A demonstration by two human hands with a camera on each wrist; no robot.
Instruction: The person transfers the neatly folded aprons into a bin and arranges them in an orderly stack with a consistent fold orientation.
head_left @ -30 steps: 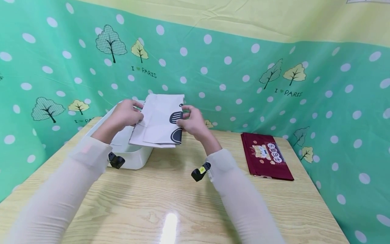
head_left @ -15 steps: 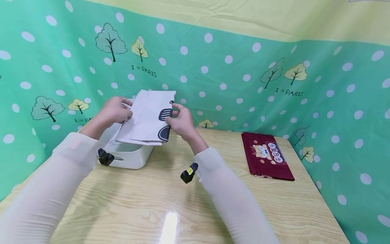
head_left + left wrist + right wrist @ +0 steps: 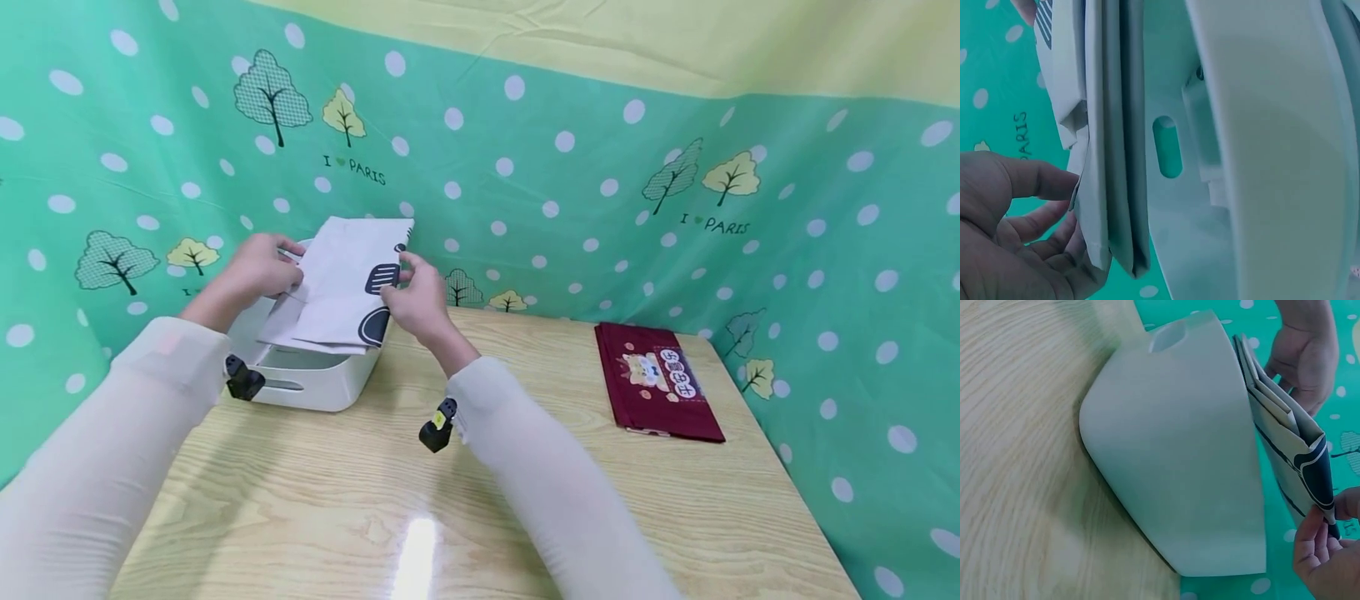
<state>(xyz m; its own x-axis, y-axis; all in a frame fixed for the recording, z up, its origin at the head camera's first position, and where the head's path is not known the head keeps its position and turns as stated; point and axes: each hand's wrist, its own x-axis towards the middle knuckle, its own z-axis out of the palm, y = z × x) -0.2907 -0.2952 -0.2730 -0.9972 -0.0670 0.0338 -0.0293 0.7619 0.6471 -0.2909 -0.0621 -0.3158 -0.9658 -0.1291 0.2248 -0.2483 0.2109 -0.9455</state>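
A folded white cloth [image 3: 337, 287] with black printed shapes is held by both hands just above the white plastic bin [image 3: 330, 386]. At its left edge, my left hand [image 3: 264, 265] pinches it between thumb and fingers; the left wrist view shows several folded layers of the cloth [image 3: 1116, 144] beside the bin wall [image 3: 1279, 162]. My right hand [image 3: 420, 302] pinches the opposite edge, near the dark print. Part of the bin's opening is hidden under the cloth. Inside the bin, a pale object [image 3: 1207, 131] shows in the left wrist view.
A folded dark red cloth [image 3: 652, 379] with a cartoon animal and white lettering lies on the right of the wooden table [image 3: 525, 375]. A green dotted curtain [image 3: 480, 150] hangs behind. Oval handle slots [image 3: 1167, 147] pierce the bin's ends.
Both hands have carried the white cloth to the left, farther over the bin. Their hold on it looks the same. The red cloth and the bin have stayed put.
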